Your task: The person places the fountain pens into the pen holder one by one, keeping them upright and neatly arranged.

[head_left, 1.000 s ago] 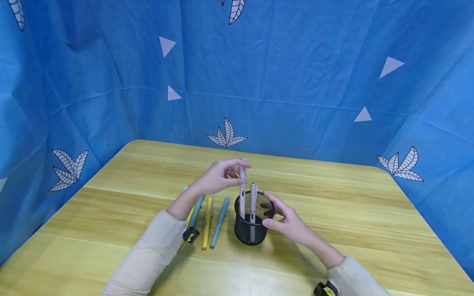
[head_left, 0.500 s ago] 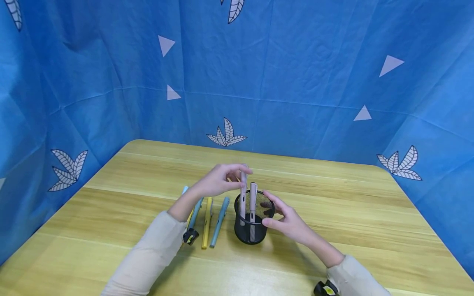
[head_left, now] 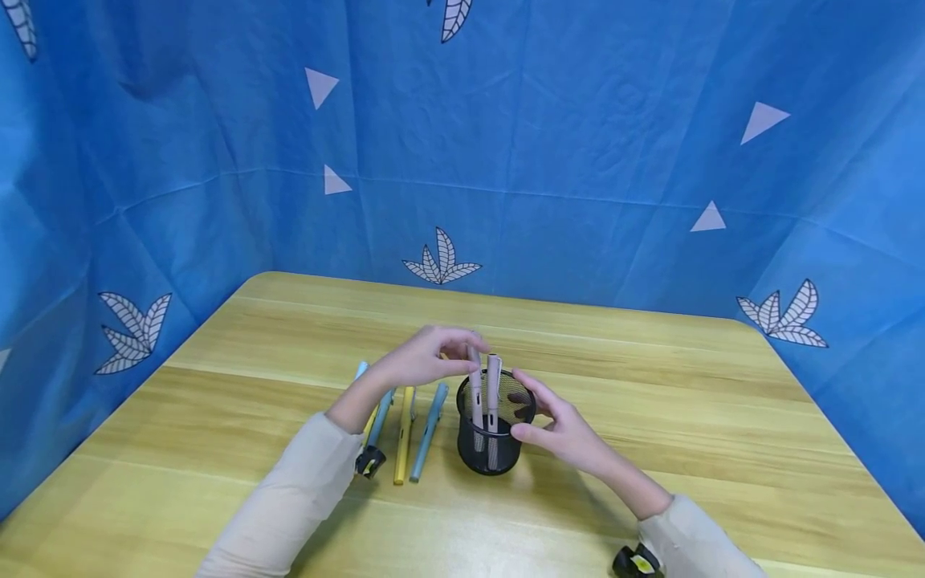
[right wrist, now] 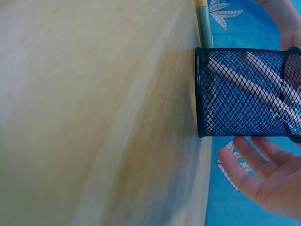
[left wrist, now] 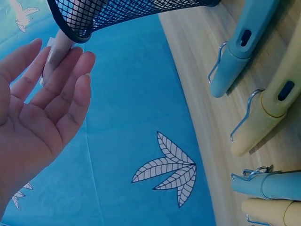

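Observation:
A black mesh pen holder point(head_left: 470, 456) stands upright on the table. My left hand point(head_left: 422, 359) pinches the upper end of a pale pinkish-grey pen point(head_left: 477, 405), whose lower part is inside the holder. Beside it, a second pen point(head_left: 494, 385) of similar colour leans in the holder, its clip end above the rim. My right hand point(head_left: 567, 437) holds the holder's right side, thumb at the front of the rim and fingers toward the back. The left wrist view shows the pinched pen's cap point(left wrist: 59, 54) between thumb and fingers.
Left of the holder lie a teal pen point(head_left: 429, 433) and a yellow pen point(head_left: 405, 433). Further left, another teal pen point(head_left: 381, 417) and more pens are partly covered by the left forearm. A blue patterned curtain point(head_left: 578, 160) hangs behind the wooden table point(head_left: 650, 385).
My left hand has come down, and the pen it pinches has sunk deeper into the holder, beside the other pen. My right hand keeps its place on the holder.

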`<state>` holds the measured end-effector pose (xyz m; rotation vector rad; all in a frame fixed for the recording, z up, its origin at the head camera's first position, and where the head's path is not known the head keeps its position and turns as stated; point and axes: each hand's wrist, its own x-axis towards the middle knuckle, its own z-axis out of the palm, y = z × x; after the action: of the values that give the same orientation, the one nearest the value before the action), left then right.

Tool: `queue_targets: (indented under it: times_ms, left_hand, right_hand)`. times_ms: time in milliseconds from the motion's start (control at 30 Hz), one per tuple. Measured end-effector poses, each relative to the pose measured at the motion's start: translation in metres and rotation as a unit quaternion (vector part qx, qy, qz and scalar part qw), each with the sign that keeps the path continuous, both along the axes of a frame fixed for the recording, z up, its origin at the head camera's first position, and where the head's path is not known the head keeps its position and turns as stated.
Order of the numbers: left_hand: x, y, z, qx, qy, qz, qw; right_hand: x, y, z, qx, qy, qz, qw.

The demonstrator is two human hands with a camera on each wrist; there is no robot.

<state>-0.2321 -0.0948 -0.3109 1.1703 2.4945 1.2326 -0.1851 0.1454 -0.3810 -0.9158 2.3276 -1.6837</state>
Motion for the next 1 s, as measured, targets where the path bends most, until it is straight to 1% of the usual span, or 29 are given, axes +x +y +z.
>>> queue_targets:
  times_ms: [100, 400, 533, 833, 1000]
  left_hand:
    - [-0.0009, -0.0010, -0.0016, -0.005, -0.005, 0.000, 1.0000]
    - [-0.0027, -0.0023, -0.0035, -0.011, -0.007, -0.027, 0.9995]
    - [-0.0024, -0.0021, -0.0033, -0.017, -0.009, -0.031, 0.9993]
    - [-0.0011, -0.0046, -0.0010, -0.022, -0.018, -0.026, 0.9993]
    - [-0.0008, -0.0060, 0.0002, -0.028, -0.015, -0.010, 0.9994]
  right_hand:
    - [-0.0001, -0.0003, 0.0011, 0.000, -0.008, 0.002, 1.000]
    - [-0.0004, -0.0007, 0.0004, 0.001, -0.010, -0.001, 1.000]
    - [-0.0001, -0.0011, 0.0002, -0.005, -0.012, 0.002, 1.000]
    - [-0.0009, -0.0012, -0.0006, -0.013, -0.012, 0.009, 1.000]
    - [-0.0004, -0.0007, -0.0004, -0.016, -0.012, 0.011, 1.000]
